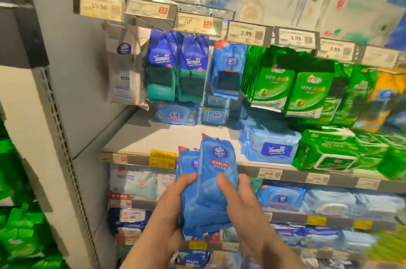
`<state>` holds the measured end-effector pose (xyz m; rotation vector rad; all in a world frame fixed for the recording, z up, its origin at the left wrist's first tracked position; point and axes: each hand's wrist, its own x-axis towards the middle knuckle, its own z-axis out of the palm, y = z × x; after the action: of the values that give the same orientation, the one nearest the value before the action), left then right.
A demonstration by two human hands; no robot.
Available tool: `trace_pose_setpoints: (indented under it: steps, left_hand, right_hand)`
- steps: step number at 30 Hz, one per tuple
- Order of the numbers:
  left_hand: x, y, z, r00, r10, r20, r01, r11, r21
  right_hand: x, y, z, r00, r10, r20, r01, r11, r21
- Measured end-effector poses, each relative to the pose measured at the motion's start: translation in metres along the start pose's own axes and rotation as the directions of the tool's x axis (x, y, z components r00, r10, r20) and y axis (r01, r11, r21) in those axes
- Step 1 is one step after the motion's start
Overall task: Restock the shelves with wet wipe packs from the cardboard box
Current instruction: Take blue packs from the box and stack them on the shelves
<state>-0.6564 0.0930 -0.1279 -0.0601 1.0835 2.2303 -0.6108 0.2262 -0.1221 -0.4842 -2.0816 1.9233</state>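
Several blue Vinda packs [211,180] gripped in both my left hand [169,207] and right hand [239,209], seemingly unshelved; the hanging Vinda row [226,71] waits.

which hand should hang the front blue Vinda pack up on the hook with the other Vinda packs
Right, probably. The right hand pinches the front Vinda pack, and the hanging Vinda packs sit above and slightly right. The left hand grips the remaining packs behind.

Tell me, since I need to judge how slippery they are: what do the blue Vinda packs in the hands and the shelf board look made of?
Blue Vinda packs: apparently thin glossy plastic film, shown by sheen and creases. Shelf board: likely matte painted metal, flat and pale; uncertain.
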Motion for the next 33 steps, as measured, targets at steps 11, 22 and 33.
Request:
trace_pose_setpoints:
  steps: [11,22,33]
  left_hand:
    - [0.059,0.093,0.01,0.996,0.061,0.068,-0.066,0.996,0.064]
    - [0.083,0.088,0.03,0.991,0.095,0.097,-0.089,0.994,-0.066]
    - [0.096,0.101,0.033,0.978,0.203,0.044,-0.193,0.968,-0.163]
  right_hand:
    - [0.091,-0.061,-0.003,0.936,-0.289,-0.2,0.291,0.956,-0.019]
    - [0.131,-0.132,-0.029,0.844,-0.527,-0.096,0.53,0.848,0.005]
    - [0.161,-0.125,-0.024,0.902,-0.379,-0.21,0.399,0.915,0.064]
